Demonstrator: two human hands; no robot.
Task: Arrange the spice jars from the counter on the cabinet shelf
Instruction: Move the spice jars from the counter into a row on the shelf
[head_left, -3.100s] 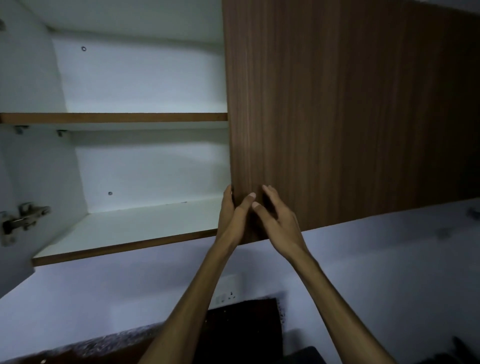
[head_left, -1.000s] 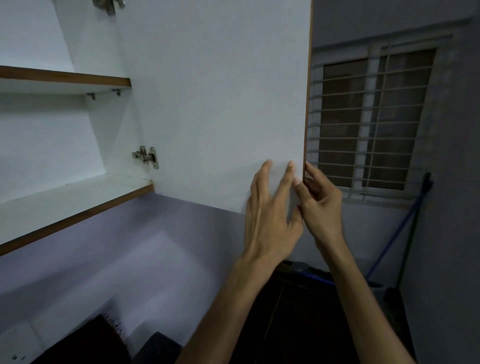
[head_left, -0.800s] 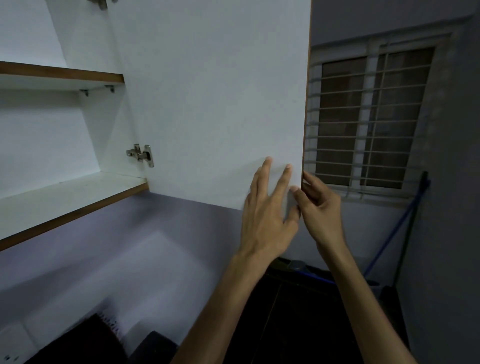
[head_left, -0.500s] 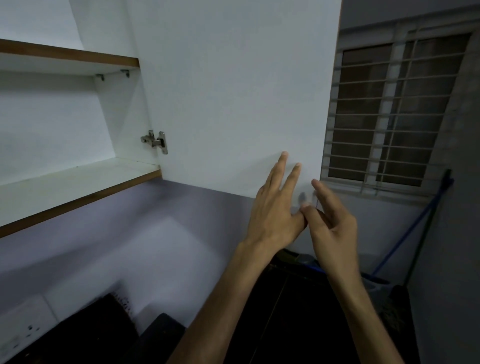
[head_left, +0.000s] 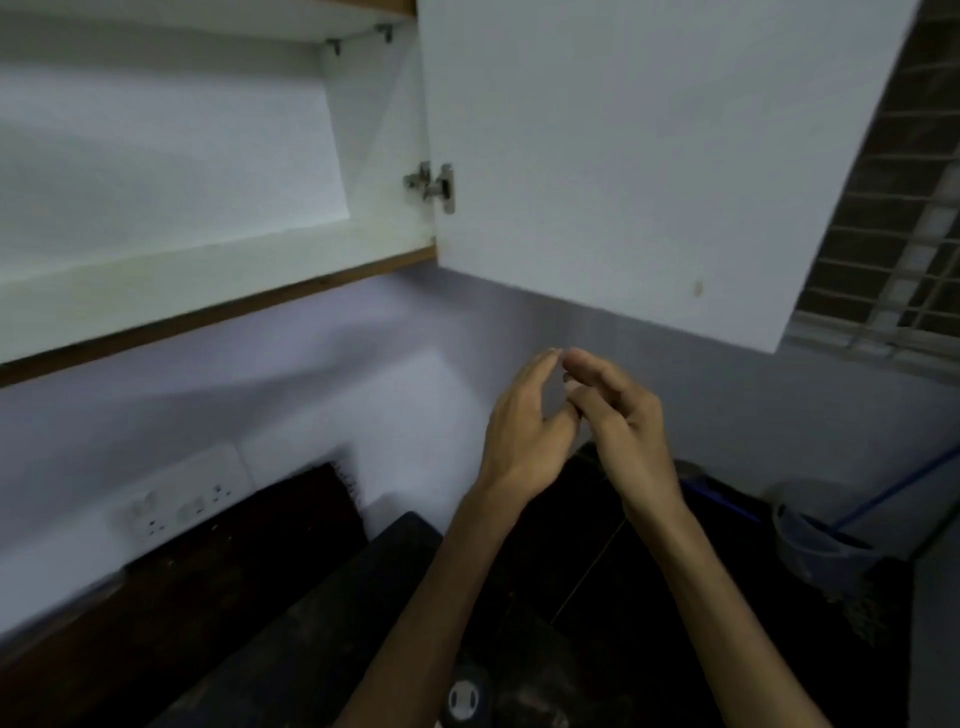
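Observation:
The wall cabinet stands open, its white door (head_left: 649, 156) swung out to the right on a metal hinge (head_left: 434, 187). The lower shelf (head_left: 208, 291) is white with a brown front edge and holds nothing I can see. My left hand (head_left: 527, 426) and my right hand (head_left: 623, 421) hang side by side below the door's bottom edge, fingers loosely apart, touching each other and holding nothing. No spice jars are in view.
A dark counter (head_left: 234, 597) runs below, with a wall socket plate (head_left: 182, 504) above it on the left. A barred window (head_left: 893, 208) is at the right. A grey bucket (head_left: 810, 540) with a blue handle stands at the lower right.
Both hands have let go of the opened door and dropped below its bottom edge. My view has tilted down toward the counter.

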